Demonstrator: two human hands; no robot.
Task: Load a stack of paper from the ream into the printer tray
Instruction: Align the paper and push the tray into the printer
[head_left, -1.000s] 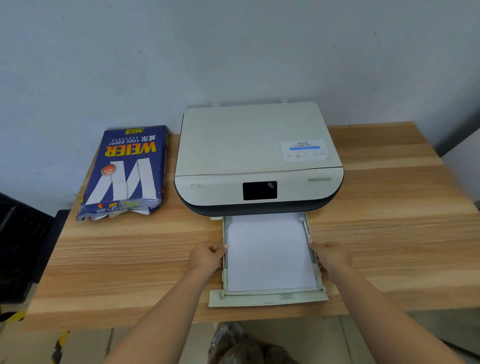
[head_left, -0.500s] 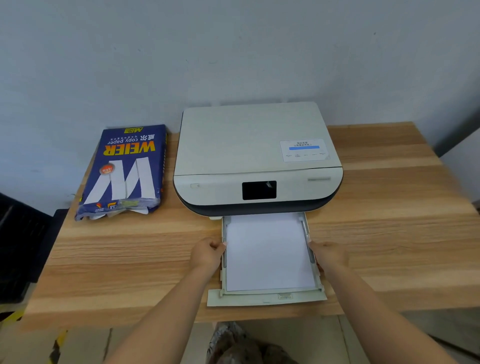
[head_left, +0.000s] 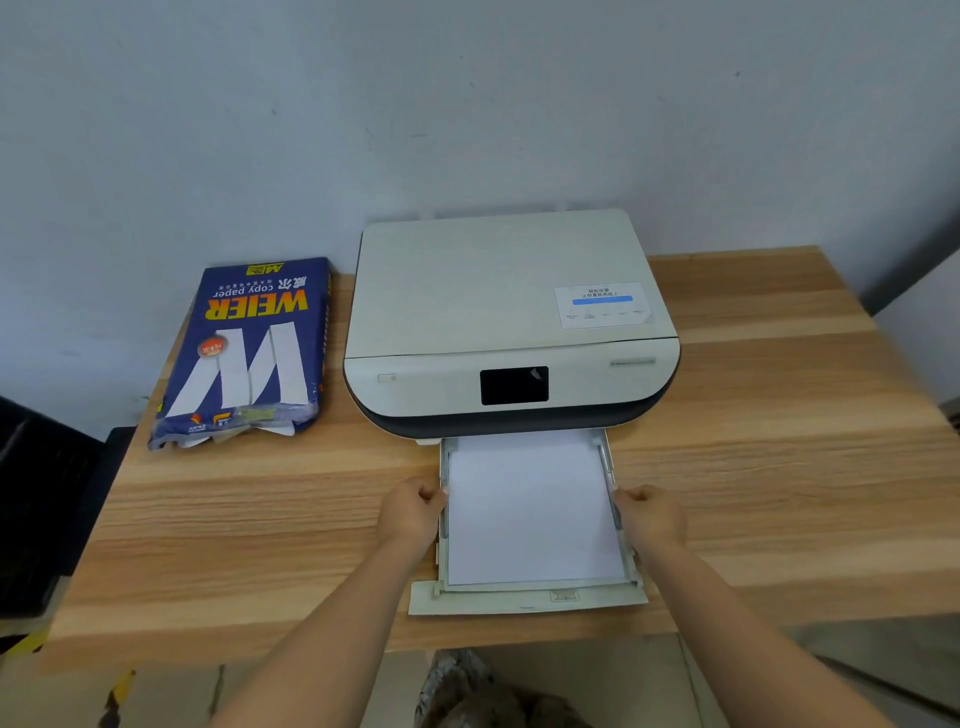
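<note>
A white stack of paper (head_left: 530, 509) lies flat in the printer tray (head_left: 524, 603), which is pulled out from the front of the beige printer (head_left: 498, 312). My left hand (head_left: 413, 512) grips the tray's left side rail with curled fingers. My right hand (head_left: 649, 517) grips the right side rail the same way. The blue ream (head_left: 244, 348), torn open at its near end, lies on the table left of the printer.
The wooden table (head_left: 779, 467) backs against a grey wall. A dark crate (head_left: 47, 509) stands off the table's left edge. The tray's front lip reaches close to the table's near edge.
The tray with its paper has slid slightly toward the printer, both hands moving with it.
</note>
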